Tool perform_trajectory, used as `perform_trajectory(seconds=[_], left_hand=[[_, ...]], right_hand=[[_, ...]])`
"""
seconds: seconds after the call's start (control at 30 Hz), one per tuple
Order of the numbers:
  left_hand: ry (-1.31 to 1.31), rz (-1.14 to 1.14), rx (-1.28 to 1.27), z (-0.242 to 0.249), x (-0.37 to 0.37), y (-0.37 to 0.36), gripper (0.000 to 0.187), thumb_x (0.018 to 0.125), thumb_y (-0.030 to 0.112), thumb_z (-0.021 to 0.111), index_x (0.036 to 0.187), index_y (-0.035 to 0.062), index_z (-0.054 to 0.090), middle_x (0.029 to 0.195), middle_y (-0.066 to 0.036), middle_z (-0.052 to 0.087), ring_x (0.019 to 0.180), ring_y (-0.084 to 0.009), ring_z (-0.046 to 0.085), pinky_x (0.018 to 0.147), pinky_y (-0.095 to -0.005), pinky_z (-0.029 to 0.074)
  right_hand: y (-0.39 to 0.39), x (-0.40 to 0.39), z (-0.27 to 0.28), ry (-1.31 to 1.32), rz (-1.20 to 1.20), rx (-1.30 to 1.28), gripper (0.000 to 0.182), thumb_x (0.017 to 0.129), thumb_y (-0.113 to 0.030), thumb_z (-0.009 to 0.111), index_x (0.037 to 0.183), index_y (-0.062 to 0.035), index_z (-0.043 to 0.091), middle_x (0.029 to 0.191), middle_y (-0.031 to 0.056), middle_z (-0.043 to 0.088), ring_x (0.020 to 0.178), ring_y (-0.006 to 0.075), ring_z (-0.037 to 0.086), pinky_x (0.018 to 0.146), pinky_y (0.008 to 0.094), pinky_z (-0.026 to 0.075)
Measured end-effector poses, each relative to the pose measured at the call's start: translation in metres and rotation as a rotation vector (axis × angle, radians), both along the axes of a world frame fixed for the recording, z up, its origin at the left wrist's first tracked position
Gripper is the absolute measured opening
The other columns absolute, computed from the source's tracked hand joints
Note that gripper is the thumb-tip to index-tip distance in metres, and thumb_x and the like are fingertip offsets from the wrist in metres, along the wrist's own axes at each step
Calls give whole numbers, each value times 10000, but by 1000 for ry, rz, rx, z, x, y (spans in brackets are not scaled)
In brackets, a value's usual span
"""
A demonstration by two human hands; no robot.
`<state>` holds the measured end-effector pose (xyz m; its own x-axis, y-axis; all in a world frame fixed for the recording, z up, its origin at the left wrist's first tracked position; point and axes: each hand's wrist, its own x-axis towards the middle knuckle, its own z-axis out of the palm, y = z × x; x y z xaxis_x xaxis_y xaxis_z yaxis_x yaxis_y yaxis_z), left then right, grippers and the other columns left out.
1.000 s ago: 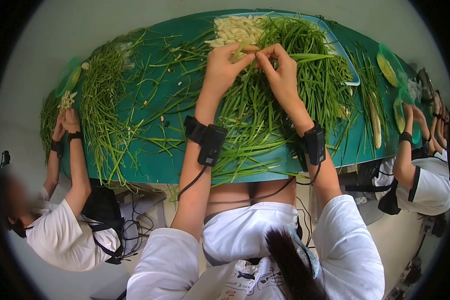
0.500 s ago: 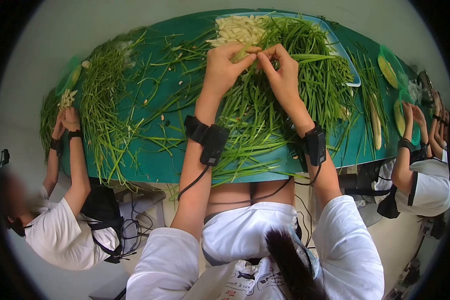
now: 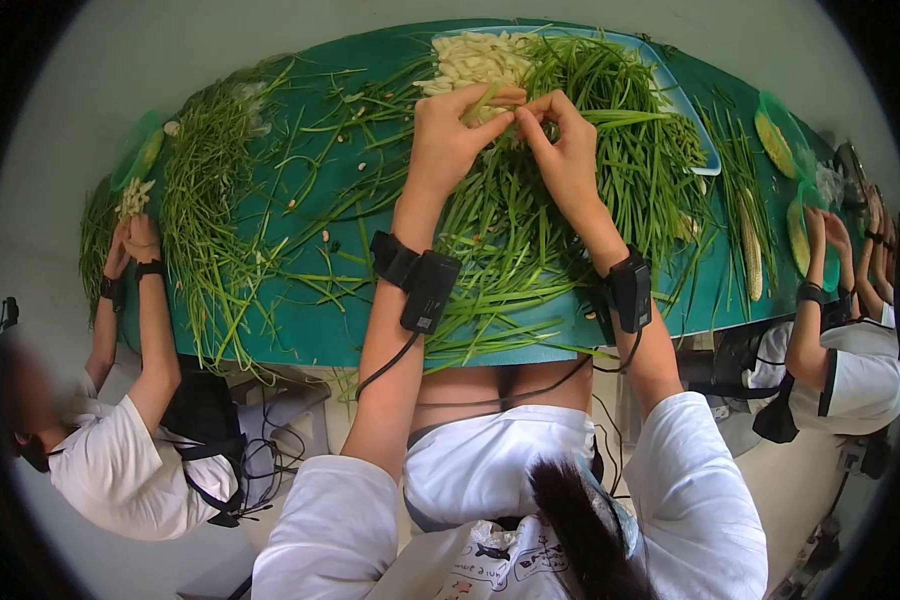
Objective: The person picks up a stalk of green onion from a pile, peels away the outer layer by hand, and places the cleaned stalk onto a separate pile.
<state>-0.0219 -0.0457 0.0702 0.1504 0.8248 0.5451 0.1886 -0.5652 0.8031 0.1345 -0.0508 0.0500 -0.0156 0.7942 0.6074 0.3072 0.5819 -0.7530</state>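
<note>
My left hand (image 3: 448, 130) and my right hand (image 3: 564, 140) meet above the near side of a blue tray (image 3: 712, 150), thumbs and fingertips pinched almost together. Between the left fingers shows a pale green stalk (image 3: 486, 101), partly hidden. The right fingertips close at its end; I cannot see how much they grip. Just beyond the left hand lies a heap of pale, cut-looking pieces (image 3: 475, 62) in the tray. Long green leafy stalks (image 3: 620, 170) are piled under and beside the right hand, spilling over the tray towards me.
A green table (image 3: 315, 340) carries loose stalks and another green heap (image 3: 205, 180) at left. Corn cobs (image 3: 751, 245) and green baskets (image 3: 790, 125) lie at right. Co-workers' hands (image 3: 135, 240) work at both ends. Cables hang from my wrist devices (image 3: 432, 292).
Both my hands stay almost in place, with only slight finger movement. At right, a co-worker's hands shift slightly.
</note>
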Motion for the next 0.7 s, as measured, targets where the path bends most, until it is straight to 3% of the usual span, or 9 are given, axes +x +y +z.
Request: perform_trajectory(seconds=[0.3, 0.47, 0.57, 0.7], left_hand=[[4, 3, -18, -3, 3, 1, 284, 843, 127, 702, 1110, 29, 702, 966, -4, 729, 683, -23, 545, 591, -195, 435], [-62, -72, -47, -2, 5, 1, 280, 865, 131, 685, 1122, 21, 694, 1026, -38, 731, 826, -63, 647, 707, -233, 515], [61, -12, -45, 0, 0, 0, 271, 863, 130, 686, 1113, 28, 699, 1008, -42, 733, 828, -61, 645, 680, -226, 503], [38, 11, -25, 1, -1, 0, 259, 855, 134, 692, 1095, 37, 709, 972, -36, 735, 786, -61, 638, 641, -219, 484]], right_hand=[[-1, 0, 0, 10, 7, 4, 145, 881, -94, 642, 841, 18, 559, 700, 82, 626, 632, 132, 600, 574, 271, 453], [0, 1, 0, 24, 10, 3, 143, 878, -86, 643, 838, 21, 555, 700, 80, 626, 634, 131, 601, 580, 268, 457], [-1, 1, -1, -5, -1, 14, 146, 879, -83, 645, 838, 24, 554, 697, 80, 624, 628, 129, 592, 582, 267, 458], [2, 1, -2, -5, -39, 13, 151, 884, -87, 645, 840, 23, 551, 693, 78, 617, 614, 129, 575, 577, 270, 453]])
